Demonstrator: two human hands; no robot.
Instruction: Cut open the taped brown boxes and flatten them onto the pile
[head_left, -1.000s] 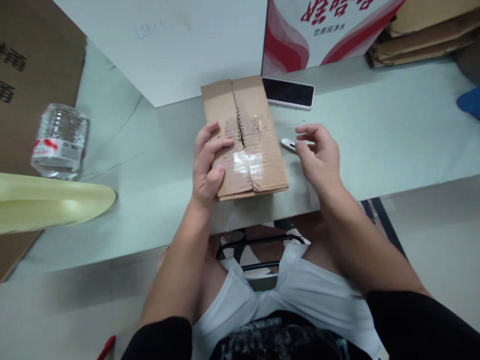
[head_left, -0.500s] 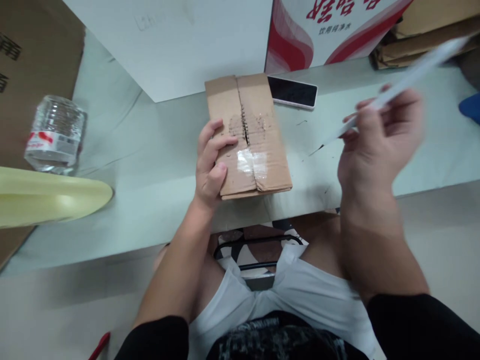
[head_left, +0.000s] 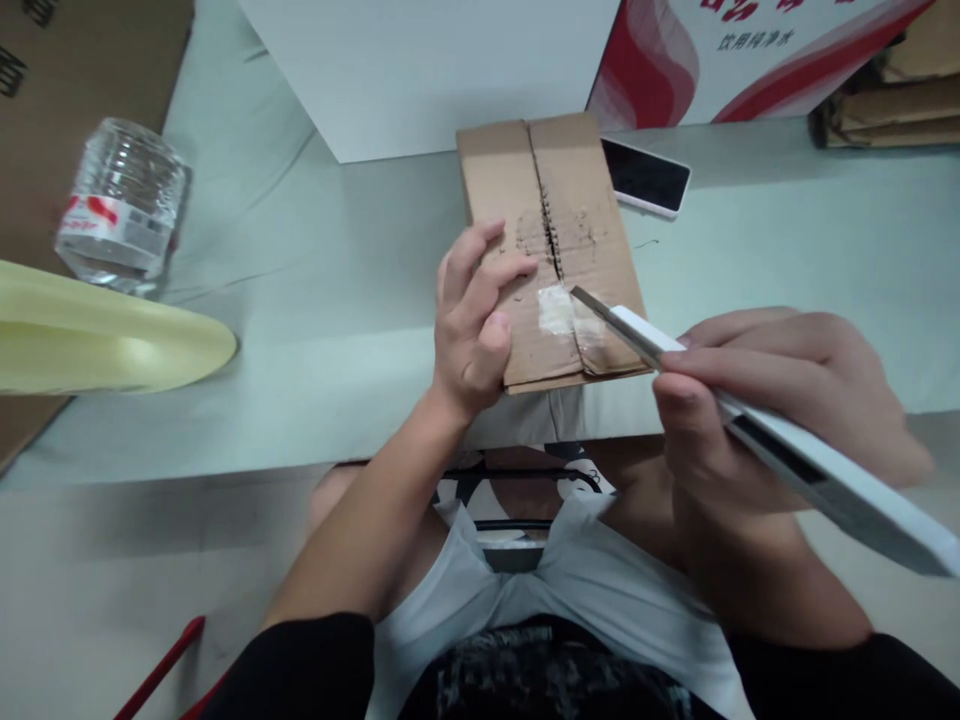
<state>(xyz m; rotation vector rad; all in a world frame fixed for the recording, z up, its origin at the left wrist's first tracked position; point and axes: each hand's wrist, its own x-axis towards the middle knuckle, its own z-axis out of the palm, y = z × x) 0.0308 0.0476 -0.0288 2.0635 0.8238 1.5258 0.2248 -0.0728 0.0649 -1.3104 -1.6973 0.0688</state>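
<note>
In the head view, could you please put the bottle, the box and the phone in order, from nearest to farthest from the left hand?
1. The box: touching the left hand, which rests on its left part.
2. The phone: past the box's right edge.
3. The bottle: well off to the left, clearly farthest.

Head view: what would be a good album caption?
Left hand on a box, right hand holding a knife, blade out near the tape.
</note>
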